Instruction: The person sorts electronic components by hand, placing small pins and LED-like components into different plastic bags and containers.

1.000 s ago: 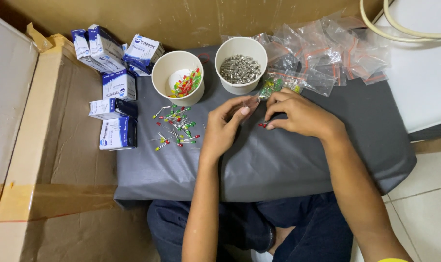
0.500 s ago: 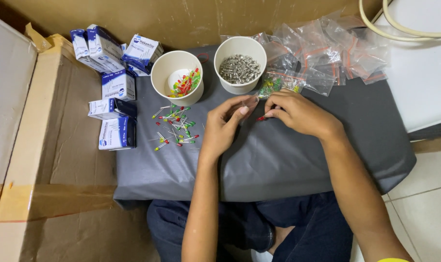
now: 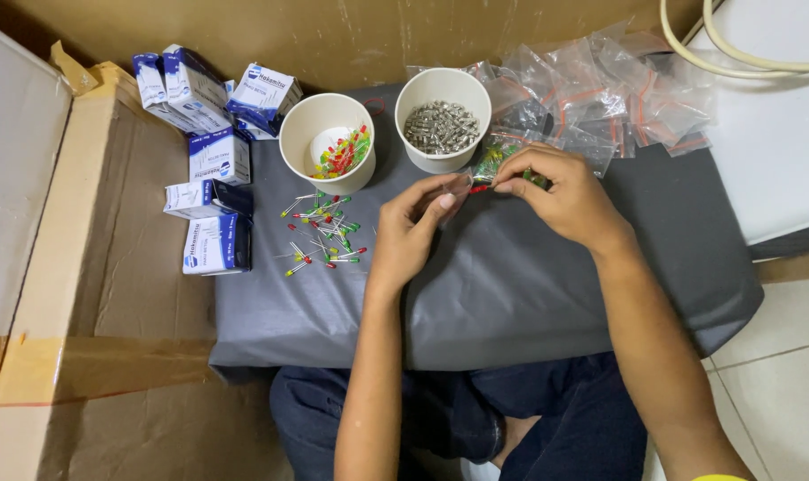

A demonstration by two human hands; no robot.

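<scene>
My left hand (image 3: pixel 413 233) and my right hand (image 3: pixel 560 196) meet above a grey padded surface (image 3: pixel 511 285), just below two white cups. Both pinch a small clear plastic bag (image 3: pixel 462 185) with red and green bits showing at its edge. The left cup (image 3: pixel 327 142) holds small red, yellow and green LEDs. The right cup (image 3: pixel 443 118) is filled with small silvery metal parts. A loose scatter of coloured LEDs (image 3: pixel 320 233) lies on the grey surface left of my left hand.
Several small clear zip bags (image 3: pixel 600 98) lie at the back right. Blue-and-white small boxes (image 3: pixel 204 151) sit on a cardboard box (image 3: pixel 84 294) at the left. A white appliance with a cable (image 3: pixel 769 107) stands at the right. Tiled floor shows lower right.
Both hands have shifted slightly toward the cups, and the fingers have drawn together around the small bag. The cups, boxes and loose LEDs have stayed put.
</scene>
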